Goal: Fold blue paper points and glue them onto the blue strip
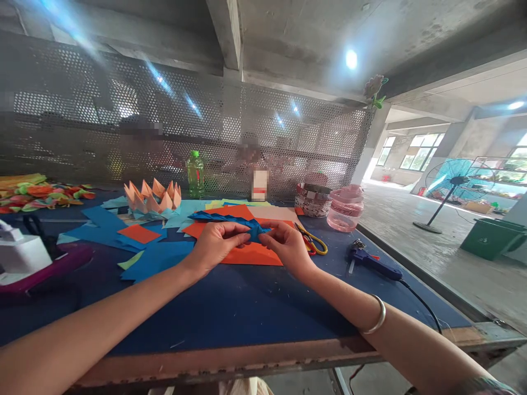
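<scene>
A strip of folded blue paper [222,217] stretches between my hands, its long pleated end pointing left and away from me. My left hand [218,244] pinches it near the middle, thumb against fingertips. At its right end, my right hand [288,244] grips it the same way, and the fingertips of both hands nearly meet. Under the hands lie orange paper sheets [253,257], with blue sheets [164,258] to their left. A small orange rectangle of paper [140,233] rests on the blue ones.
A peach and light-blue folded paper crown [153,197] stands behind, near a green bottle [195,175]. To the right are yellow-handled scissors [317,244], a blue glue gun [374,263], a pink jug [345,208] and a patterned basket [313,200]. A white power adapter [24,258] sits left.
</scene>
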Available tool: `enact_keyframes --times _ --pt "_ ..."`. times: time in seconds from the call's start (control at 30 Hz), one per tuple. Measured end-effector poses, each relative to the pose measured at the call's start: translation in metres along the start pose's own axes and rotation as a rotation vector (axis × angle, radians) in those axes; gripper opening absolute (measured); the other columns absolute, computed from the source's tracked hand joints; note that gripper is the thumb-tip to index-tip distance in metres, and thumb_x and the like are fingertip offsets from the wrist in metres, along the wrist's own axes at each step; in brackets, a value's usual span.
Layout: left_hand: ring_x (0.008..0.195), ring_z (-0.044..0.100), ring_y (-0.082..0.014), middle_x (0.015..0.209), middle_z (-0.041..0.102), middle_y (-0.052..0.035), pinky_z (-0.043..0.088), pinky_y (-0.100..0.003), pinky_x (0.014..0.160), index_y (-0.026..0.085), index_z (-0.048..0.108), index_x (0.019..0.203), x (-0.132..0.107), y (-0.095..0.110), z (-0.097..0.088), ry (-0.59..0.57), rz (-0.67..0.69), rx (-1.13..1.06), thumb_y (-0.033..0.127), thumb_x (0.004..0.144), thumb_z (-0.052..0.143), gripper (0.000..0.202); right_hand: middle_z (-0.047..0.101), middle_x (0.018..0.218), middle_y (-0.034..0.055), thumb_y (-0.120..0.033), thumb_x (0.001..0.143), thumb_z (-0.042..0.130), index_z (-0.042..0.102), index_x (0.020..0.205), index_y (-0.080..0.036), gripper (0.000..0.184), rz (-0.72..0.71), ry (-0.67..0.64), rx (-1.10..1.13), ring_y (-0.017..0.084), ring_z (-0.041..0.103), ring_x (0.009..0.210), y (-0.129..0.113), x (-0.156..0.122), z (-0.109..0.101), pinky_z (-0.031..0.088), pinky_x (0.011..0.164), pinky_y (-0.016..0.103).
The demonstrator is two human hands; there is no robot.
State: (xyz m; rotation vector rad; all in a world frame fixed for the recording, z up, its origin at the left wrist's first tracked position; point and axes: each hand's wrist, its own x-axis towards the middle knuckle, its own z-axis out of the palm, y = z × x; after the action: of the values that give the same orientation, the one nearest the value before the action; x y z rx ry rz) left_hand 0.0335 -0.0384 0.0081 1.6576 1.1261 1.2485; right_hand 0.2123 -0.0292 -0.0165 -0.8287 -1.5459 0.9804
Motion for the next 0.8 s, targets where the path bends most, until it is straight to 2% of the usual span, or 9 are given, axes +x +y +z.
enact_keyframes --times 0.13,0.3,0.53,0.67,0.8 --pt "0.071 0.065 -0.017 0.077 0.074 -0.0025 0.052 -0.031 0.075 0.019 0.074 0.086 0.0009 -0.0011 -0.0013 -0.011 0.009 0.009 0.031 0.067 0.073 0.022 0.067 0.075 0.0013 -0.041 0.07 0.069 0.068 0.083 -0.017 0.027 0.031 -0.032 -0.006 0.011 0.055 0.062 0.0053 0.0027 -0.001 0.046 0.061 0.025" --pt "0.071 0.066 -0.0171 0.077 0.074 -0.0025 0.052 -0.031 0.075 0.019 0.074 0.085 0.001 0.0006 -0.0014 -0.008 0.002 0.014 0.029 0.066 0.072 0.021 0.067 0.074 0.0003 -0.043 0.067 0.072 0.07 0.082 -0.019 0.028 0.067 -0.036 0.099 0.011 0.056 0.065 0.0076 0.0037 -0.001 0.048 0.057 0.023" --pt "0.07 0.068 -0.0196 0.073 0.074 -0.0033 0.054 -0.032 0.068 0.018 0.074 0.084 0.0005 0.0013 -0.0001 -0.029 -0.006 -0.015 0.029 0.066 0.072 0.021 0.063 0.068 0.0002 -0.043 0.063 0.074 0.07 0.081 -0.018 0.03 0.128 -0.01 0.12 0.011 0.055 0.059 0.0047 0.0028 -0.002 0.041 0.044 0.019" --pt "0.07 0.069 -0.0194 0.076 0.075 -0.0035 0.055 -0.034 0.073 0.018 0.074 0.087 0.0019 -0.0007 -0.0015 -0.026 -0.006 -0.029 0.029 0.066 0.073 0.024 0.064 0.069 0.0005 -0.044 0.062 0.075 0.07 0.081 -0.018 0.032 0.147 -0.019 0.142 0.012 0.058 0.059 0.0059 0.0035 -0.0029 0.042 0.044 0.02" --pt "0.071 0.069 -0.0195 0.076 0.075 -0.0036 0.055 -0.034 0.075 0.017 0.074 0.089 0.0021 -0.0017 -0.0021 -0.035 -0.01 -0.027 0.028 0.067 0.072 0.024 0.061 0.064 -0.0013 -0.042 0.063 0.075 0.071 0.08 -0.019 0.029 0.115 -0.032 0.156 0.009 0.053 0.057 0.0081 0.0046 -0.0035 0.041 0.047 0.02"
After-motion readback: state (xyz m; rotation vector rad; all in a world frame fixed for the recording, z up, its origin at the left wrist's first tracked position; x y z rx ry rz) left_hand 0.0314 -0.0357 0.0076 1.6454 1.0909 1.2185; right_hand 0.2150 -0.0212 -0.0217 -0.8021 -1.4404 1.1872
